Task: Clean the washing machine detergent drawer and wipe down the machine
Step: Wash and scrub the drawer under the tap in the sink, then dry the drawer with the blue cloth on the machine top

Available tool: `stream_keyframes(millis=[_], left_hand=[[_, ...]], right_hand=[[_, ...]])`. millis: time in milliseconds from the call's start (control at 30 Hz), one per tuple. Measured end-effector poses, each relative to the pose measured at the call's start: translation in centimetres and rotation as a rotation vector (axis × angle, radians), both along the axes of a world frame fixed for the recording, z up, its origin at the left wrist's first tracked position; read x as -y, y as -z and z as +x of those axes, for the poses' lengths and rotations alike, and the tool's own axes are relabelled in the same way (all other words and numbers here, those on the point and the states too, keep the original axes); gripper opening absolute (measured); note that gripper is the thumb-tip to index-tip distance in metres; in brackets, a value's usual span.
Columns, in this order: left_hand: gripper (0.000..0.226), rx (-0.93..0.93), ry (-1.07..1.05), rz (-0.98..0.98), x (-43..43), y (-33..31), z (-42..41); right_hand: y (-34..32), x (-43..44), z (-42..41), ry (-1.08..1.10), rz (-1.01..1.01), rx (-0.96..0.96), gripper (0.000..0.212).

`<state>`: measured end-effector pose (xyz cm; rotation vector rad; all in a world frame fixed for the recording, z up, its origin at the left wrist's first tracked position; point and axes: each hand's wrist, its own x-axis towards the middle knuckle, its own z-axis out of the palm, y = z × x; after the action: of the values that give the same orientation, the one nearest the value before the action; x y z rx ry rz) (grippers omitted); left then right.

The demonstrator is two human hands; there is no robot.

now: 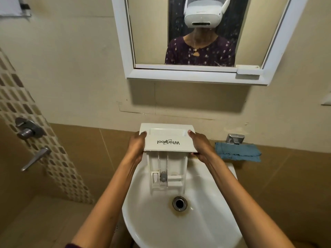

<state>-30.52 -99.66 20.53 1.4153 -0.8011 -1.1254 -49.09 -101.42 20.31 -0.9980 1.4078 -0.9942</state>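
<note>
The left grip (136,147) and the right grip (202,147) each curl round one side of the smooth, white plastic drawer (168,138). It is mid-frame, over the round, shiny sink (148,222). A soft, crumpled blue cloth (237,152) lies at the right.

Beige painted wall (71,68); white-framed rectangular mirror (193,76) above white ceramic basin (152,221); brown tile band (89,149) below; chequered mosaic tile strip (18,97) left, chrome lever handle (35,159).
</note>
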Motion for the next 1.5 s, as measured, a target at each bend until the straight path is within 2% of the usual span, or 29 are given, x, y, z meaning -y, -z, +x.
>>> stream_keyframes(millis=[467, 667, 733, 833, 900, 1000, 1067, 1200, 1333, 1400, 1500], left_hand=[[0.025, -0.07, -0.037, -0.015, -0.6, 0.8, 0.1], [0.02, -0.003, -0.007, 0.065, -0.9, 1.4, 0.9], [0.028, 0.187, -0.037, 0.029, -0.9, 1.7, 1.6], [0.063, 0.67, -0.082, -0.189, -2.5, 0.8, 3.1], [0.075, 0.986, 0.029, -0.31, -3.9, -0.4, 4.4], [0.097, 1.402, 0.199, -0.221, -6.1, -2.1, 6.9], [0.098, 1.526, 0.206, -0.162, -7.7, -3.1, 8.6], [0.055, 1.497, 0.002, -0.159, -11.3, -4.1, 12.5], [0.056, 1.376, -0.247, 0.01, -16.9, -4.5, 17.3], [0.057, 1.309, -0.402, 0.071, -20.7, -4.4, 19.8], [0.05, 1.186, -0.618, 0.144, -26.8, -4.4, 22.9]], right_hand=[[0.5, -0.4, 0.1, -0.013, -0.008, -0.004, 0.021], [0.8, 0.0, 1.2, -0.051, 0.02, -0.012, 0.023], [0.2, 0.2, 1.8, -0.074, 0.021, 0.001, 0.023], [-1.1, 0.4, 3.3, -0.129, 0.003, -0.016, 0.023], [-2.1, 0.7, 4.8, -0.183, -0.011, -0.029, 0.022], [-3.5, 1.1, 7.5, -0.281, -0.034, -0.039, 0.027], [-4.2, 1.1, 10.2, -0.368, -0.039, -0.028, 0.027], [-5.6, -0.2, 16.5, -0.552, -0.034, 0.011, 0.022], [-7.1, -3.0, 22.3, -0.804, -0.056, 0.139, 0.034], [-6.9, -4.7, 24.7, -0.887, -0.123, 0.057, 0.035], [-4.0, -7.2, 27.9, -0.95, -0.165, -0.107, 0.023]])
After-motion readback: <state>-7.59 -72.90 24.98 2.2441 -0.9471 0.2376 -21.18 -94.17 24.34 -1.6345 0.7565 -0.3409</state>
